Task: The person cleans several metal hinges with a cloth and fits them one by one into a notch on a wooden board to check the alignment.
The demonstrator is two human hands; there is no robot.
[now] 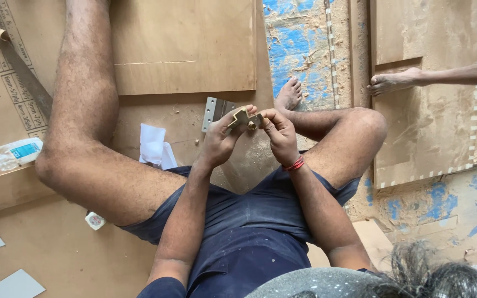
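Observation:
My left hand and my right hand meet above my lap, and both pinch a small brass fitting with a cross-like shape. The left thumb and fingers grip its left side. The fingertips of my right hand press on its right end, where a small round part shows. A red thread is tied around my right wrist. I sit on the floor with my knees bent and spread to either side. Just behind the fitting, a grey metal hinge plate lies on the board.
Plywood boards cover the floor. A hand saw and a white tube lie at the left, folded white paper by my thigh, and a small white object under my leg. Another person's foot rests at the upper right.

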